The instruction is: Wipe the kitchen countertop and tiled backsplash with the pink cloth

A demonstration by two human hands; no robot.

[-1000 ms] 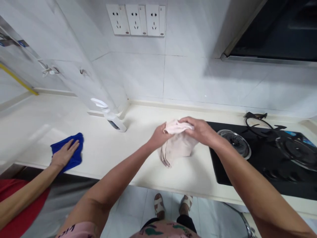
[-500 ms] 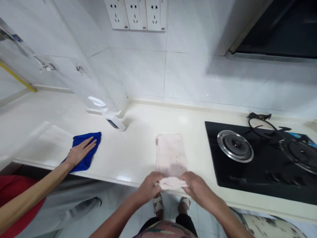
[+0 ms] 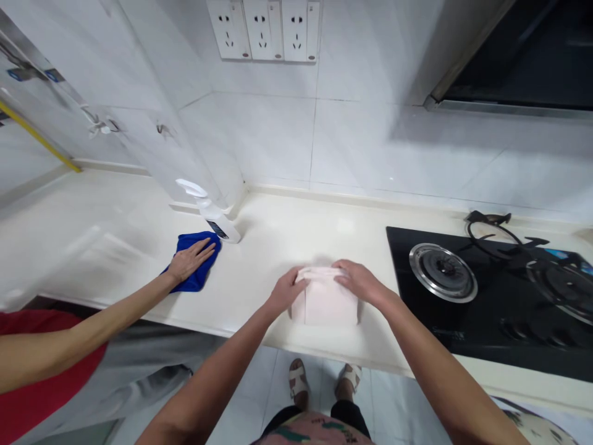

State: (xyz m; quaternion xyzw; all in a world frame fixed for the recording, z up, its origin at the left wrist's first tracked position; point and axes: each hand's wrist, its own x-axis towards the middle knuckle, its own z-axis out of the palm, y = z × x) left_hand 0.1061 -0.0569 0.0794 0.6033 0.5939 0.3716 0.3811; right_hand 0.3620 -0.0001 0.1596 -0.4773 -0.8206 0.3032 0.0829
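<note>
A pale pink cloth [image 3: 327, 304] lies folded in a small rectangle on the cream countertop [image 3: 273, 247], near the front edge. My left hand [image 3: 287, 289] pinches its far left corner and my right hand [image 3: 356, 281] pinches its far right corner, both with fingers closed on the folded edge. The cloth lies flat between my hands and the counter's front edge.
A black gas hob [image 3: 491, 296] with burners sits right of the cloth. Another person's hand [image 3: 189, 261] presses a blue cloth [image 3: 194, 269] on the counter at left, beside a white spray bottle [image 3: 210, 213]. Wall sockets [image 3: 264, 28] sit above.
My hands drew the cloth out flat toward the counter's front edge, then carried its near edge back over it, folding it in half. The other person's blue cloth slid right toward the spray bottle.
</note>
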